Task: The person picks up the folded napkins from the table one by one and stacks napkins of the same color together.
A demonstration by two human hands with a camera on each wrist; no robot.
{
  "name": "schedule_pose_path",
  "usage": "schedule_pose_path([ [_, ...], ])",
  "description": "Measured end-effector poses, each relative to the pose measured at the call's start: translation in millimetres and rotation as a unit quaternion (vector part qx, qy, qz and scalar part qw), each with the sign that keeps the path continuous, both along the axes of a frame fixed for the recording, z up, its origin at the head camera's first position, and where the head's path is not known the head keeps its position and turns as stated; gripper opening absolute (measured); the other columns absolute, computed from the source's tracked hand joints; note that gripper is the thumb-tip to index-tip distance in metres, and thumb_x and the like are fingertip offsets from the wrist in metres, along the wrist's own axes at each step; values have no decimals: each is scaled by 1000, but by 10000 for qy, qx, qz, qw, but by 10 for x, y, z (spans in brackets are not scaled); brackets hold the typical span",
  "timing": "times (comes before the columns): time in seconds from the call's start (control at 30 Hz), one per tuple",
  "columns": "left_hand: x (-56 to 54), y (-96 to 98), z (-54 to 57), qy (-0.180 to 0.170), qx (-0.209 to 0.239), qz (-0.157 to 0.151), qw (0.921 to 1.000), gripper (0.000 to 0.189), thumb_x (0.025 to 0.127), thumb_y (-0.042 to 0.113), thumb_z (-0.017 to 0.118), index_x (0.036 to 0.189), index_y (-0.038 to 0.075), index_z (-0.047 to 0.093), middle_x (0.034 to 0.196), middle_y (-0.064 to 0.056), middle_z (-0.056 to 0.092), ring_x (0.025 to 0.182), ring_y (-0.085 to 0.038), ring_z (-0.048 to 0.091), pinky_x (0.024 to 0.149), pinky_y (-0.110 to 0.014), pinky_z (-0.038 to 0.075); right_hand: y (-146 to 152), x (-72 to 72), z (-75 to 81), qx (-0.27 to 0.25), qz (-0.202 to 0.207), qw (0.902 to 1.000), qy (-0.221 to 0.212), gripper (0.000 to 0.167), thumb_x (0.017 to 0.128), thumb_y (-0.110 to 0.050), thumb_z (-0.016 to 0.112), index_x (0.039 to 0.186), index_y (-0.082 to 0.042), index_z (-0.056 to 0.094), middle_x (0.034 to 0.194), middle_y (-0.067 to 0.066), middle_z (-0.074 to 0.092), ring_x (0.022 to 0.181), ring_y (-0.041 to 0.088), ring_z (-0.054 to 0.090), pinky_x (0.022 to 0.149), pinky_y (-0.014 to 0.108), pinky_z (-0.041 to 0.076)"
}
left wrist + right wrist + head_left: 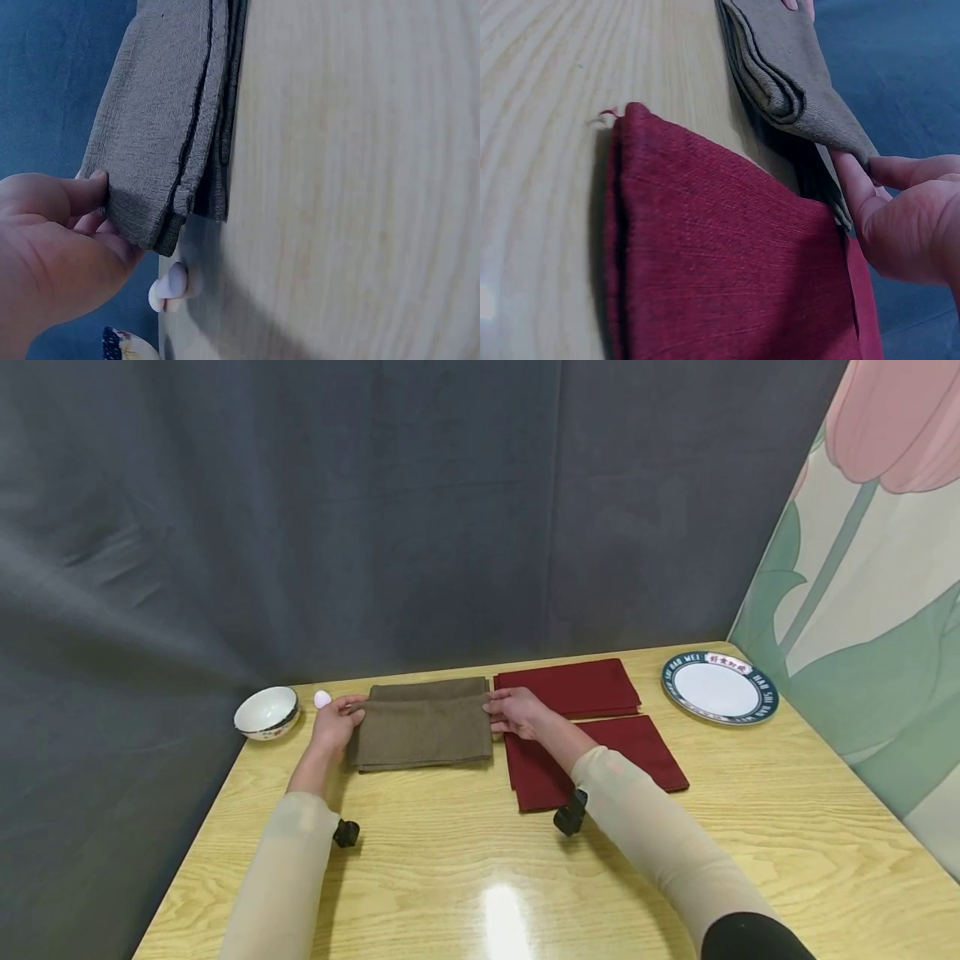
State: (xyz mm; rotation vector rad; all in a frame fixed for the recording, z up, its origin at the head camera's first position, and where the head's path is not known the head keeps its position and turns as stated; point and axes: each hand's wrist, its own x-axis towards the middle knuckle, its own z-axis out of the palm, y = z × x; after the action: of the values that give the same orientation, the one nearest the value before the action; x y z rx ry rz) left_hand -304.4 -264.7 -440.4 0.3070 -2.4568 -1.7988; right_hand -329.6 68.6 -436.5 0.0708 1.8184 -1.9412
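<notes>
A folded brown cloth lies across the table's left half, its far edge lifted between both hands. My left hand pinches the far left corner, thumb on top in the left wrist view, where the layered cloth shows stacked folds. At the far right corner, my right hand pinches the edge between thumb and fingers. Another brown fabric layer shows behind the raised edge. In the right wrist view, the brown cloth's rolled fold stands up beside a red cloth.
Two folded red cloths lie to the right, one farther back and one nearer. A white bowl stands at the far left, beside a small pale rounded object. A blue-rimmed plate rests at the back right. Dark curtain hangs behind the table.
</notes>
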Motion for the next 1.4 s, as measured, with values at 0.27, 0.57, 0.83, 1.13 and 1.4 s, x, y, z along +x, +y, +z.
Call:
schedule_pose_path([
  [0.27,-121,43,69,-32,-44,23,10000,40,101,-4,51,141,-3,55,148,-23,45,128,-31,44,105,-44,39,-23,-112,3,32,-287,9996,-45,44,103,-1,56,146,2,47,114,12,57,83,15,58,62,22,55],
  [0.57,-216,75,115,-62,81,266,9996,40,102,-2,53,142,-1,55,142,-22,53,119,-27,52,94,-35,44,-30,-251,33,80,-500,9987,-55,44,101,-2,60,144,1,51,119,13,59,83,14,61,62,21,55],
  [0.83,-265,92,142,76,-183,366,9991,37,102,0,56,139,-2,58,143,-22,54,127,-29,51,102,-38,42,-66,-329,41,53,-644,9979,-78,41,100,1,60,141,3,53,113,12,59,80,14,60,63,22,56],
  [1.13,-353,84,131,-91,-283,434,9986,39,103,2,54,142,1,56,145,-21,51,128,-30,49,104,-41,42,-94,-421,40,270,-785,9965,69,37,100,-1,62,136,3,58,117,13,62,71,9,62,72,25,58],
  [1.4,-429,95,133,-83,-281,551,9980,39,102,0,54,142,0,57,143,-22,51,127,-30,48,102,-39,42,-127,-471,68,403,-917,9946,266,38,99,-3,65,136,4,59,117,14,63,77,10,60,79,27,58],
])
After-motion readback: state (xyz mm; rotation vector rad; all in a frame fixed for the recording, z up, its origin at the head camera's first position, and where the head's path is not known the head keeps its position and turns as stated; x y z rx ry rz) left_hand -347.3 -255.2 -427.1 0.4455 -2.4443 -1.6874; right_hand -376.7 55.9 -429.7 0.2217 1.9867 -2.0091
